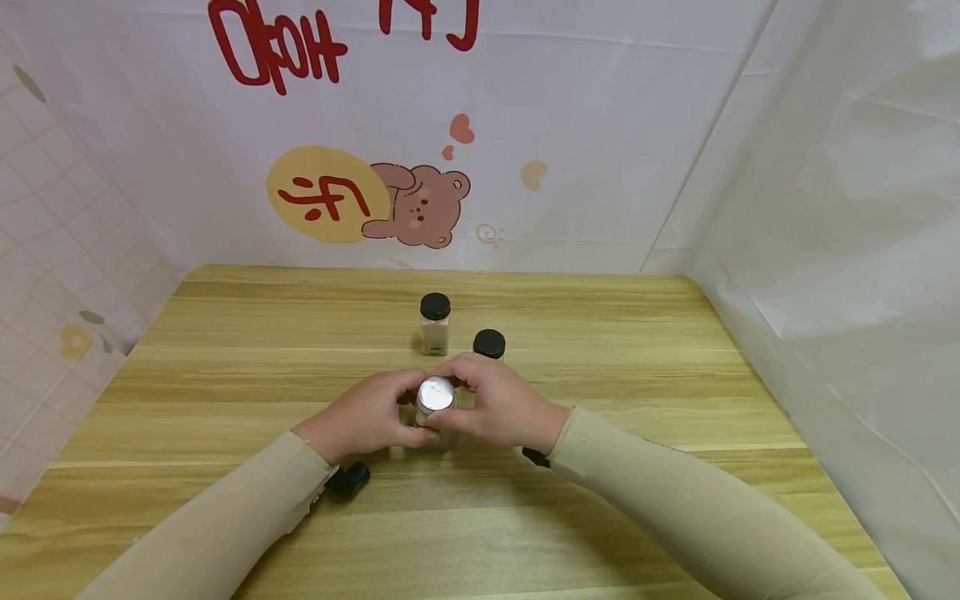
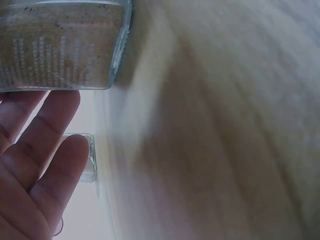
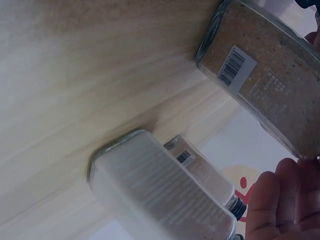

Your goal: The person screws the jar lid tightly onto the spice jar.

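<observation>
A square glass spice jar (image 1: 437, 408) stands between the two hands, with a silvery seal across its uncapped mouth. Brownish, speckled seasoning (image 3: 270, 80) fills it, seen through the glass in the right wrist view. My left hand (image 1: 371, 417) holds the jar from the left, thumb in front and index finger behind. From the other side my right hand (image 1: 506, 404) grips it near the rim, its thumb at the front of the neck. In the left wrist view, the lower fingers (image 2: 42, 135) reach past the jar's side. The hands partly hide its body.
Behind the hands stands a black-capped jar (image 1: 435, 325) of pale contents. Another black-capped jar (image 1: 489, 343) is mostly hidden by the right hand. A small black object (image 1: 350, 481) lies by the left cuff; its kind is unclear. A printed cloth (image 1: 570, 108) hangs behind the wooden table (image 1: 225, 350).
</observation>
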Action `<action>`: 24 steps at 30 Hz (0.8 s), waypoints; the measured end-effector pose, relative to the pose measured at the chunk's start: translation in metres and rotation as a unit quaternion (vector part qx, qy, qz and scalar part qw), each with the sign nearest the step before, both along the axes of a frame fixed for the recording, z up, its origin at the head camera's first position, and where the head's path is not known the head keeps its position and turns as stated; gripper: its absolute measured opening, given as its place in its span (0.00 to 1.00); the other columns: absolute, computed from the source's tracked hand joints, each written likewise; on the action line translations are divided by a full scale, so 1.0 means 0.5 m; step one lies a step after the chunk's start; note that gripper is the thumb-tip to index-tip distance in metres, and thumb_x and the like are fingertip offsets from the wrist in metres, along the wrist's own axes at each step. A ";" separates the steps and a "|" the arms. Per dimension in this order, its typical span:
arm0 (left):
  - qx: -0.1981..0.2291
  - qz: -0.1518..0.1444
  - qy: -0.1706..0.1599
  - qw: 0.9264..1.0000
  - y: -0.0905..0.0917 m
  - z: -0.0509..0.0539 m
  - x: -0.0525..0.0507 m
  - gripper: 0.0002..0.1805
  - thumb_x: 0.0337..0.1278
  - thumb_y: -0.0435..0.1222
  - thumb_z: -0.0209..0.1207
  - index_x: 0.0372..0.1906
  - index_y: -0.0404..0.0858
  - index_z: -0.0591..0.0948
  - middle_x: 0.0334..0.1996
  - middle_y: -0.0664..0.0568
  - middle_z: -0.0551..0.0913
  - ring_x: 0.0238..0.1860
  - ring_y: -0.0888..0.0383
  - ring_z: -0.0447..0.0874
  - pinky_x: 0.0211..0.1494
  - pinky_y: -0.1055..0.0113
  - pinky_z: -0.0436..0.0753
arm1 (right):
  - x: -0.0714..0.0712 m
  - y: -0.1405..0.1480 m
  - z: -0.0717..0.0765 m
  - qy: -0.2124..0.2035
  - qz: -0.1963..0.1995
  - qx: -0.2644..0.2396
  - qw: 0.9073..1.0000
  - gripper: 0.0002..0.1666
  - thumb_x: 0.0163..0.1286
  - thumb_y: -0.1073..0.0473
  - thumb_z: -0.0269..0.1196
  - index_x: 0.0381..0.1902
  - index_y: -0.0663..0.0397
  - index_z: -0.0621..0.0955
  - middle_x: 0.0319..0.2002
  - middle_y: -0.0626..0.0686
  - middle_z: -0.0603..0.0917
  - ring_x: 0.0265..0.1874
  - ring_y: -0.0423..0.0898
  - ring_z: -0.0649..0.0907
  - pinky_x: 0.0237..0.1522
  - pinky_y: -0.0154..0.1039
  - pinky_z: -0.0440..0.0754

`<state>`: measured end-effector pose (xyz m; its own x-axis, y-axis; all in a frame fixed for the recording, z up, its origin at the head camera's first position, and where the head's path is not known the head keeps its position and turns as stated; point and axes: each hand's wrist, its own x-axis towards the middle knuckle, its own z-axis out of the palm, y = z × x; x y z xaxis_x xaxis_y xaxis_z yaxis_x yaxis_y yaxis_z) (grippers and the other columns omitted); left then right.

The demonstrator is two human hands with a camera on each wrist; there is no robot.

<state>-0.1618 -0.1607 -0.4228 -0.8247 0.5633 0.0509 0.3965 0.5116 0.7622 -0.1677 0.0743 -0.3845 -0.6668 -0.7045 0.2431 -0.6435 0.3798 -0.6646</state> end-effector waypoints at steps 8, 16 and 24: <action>-0.006 0.006 0.002 1.000 -0.001 -0.004 0.001 0.29 0.51 0.48 0.79 0.59 0.55 0.81 0.49 0.67 0.85 0.48 0.64 0.83 0.57 0.58 0.84 | 0.000 0.002 -0.003 -0.008 0.017 0.007 1.000 0.30 0.65 0.58 0.77 0.63 0.58 0.81 0.58 0.53 0.86 0.56 0.45 0.83 0.60 0.44 0.85; 0.015 0.009 -0.028 0.999 0.000 -0.001 0.004 0.34 0.50 0.43 0.80 0.64 0.57 0.79 0.54 0.67 0.85 0.54 0.63 0.84 0.63 0.53 0.84 | -0.008 0.006 -0.013 -0.054 0.038 -0.027 0.997 0.26 0.68 0.63 0.74 0.62 0.60 0.82 0.59 0.56 0.86 0.57 0.46 0.83 0.61 0.42 0.85; 0.010 0.009 -0.028 1.000 0.001 -0.002 0.003 0.32 0.50 0.45 0.80 0.61 0.58 0.80 0.52 0.67 0.85 0.53 0.63 0.84 0.62 0.56 0.84 | -0.007 0.004 -0.012 -0.056 0.033 -0.009 0.998 0.30 0.67 0.61 0.75 0.65 0.58 0.80 0.61 0.54 0.85 0.58 0.45 0.83 0.62 0.43 0.84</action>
<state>-0.1602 -0.1601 -0.4237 -0.8366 0.5476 0.0145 0.3432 0.5034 0.7930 -0.1714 0.0761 -0.3905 -0.6433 -0.7436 0.1820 -0.5872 0.3268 -0.7405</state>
